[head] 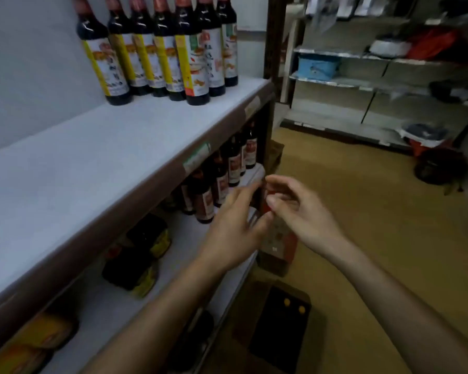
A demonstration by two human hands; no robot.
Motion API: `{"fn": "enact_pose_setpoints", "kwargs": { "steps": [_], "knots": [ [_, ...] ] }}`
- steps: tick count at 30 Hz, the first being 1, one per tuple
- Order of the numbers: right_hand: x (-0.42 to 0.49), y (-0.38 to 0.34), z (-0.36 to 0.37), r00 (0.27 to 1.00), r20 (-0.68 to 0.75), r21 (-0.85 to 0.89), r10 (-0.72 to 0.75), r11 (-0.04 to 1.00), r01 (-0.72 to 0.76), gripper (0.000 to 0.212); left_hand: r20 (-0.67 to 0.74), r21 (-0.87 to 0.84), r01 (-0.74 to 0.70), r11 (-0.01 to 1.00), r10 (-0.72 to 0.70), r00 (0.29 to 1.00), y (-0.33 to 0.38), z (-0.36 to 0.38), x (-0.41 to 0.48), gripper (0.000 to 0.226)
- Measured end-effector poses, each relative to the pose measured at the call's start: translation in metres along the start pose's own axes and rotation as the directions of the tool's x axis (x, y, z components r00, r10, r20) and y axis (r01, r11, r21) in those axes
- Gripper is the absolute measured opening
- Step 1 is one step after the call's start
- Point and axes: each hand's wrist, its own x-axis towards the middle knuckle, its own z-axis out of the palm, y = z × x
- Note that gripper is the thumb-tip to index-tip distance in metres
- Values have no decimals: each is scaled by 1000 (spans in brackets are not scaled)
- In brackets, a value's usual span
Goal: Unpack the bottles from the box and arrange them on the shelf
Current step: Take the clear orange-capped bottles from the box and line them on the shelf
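The right hand [295, 209] pinches the red cap of a sauce bottle [280, 238]; the left hand [235, 220], fingers nearly straight, touches its neck with the thumb.

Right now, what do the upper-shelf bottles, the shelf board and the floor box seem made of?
Upper-shelf bottles: probably dark glass, given the glossy highlights on the shoulders, with printed paper-like labels.
Shelf board: smooth matte white surface with a brown front edge; possibly laminated board or painted metal, unclear.
Floor box: brown, dull flaps, likely cardboard.
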Motion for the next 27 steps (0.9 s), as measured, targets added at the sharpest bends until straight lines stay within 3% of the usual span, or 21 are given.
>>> {"fn": "enact_pose_setpoints", "kwargs": {
  "steps": [6,10,13,24,27],
  "knots": [
    [-24,93,-36,979,23,-4,203,979,-203,38,159,-87,167,982,-152,976,-27,95,5,67],
    [-37,144,-42,951,16,-37,308,951,-307,37,217,-140,229,963,-196,956,-42,141,-1,36],
    [-46,176,-41,925,18,-30,381,924,-380,33,277,-113,281,953,-242,930,-58,171,-6,50],
    [-63,311,15,800,-72,66,595,804,-592,35,516,-77,322,943,-239,822,-161,278,2,57],
    [-70,368,42,781,-102,50,617,787,-615,37,533,-116,334,935,-226,815,-209,317,-8,45]
  ]
}}
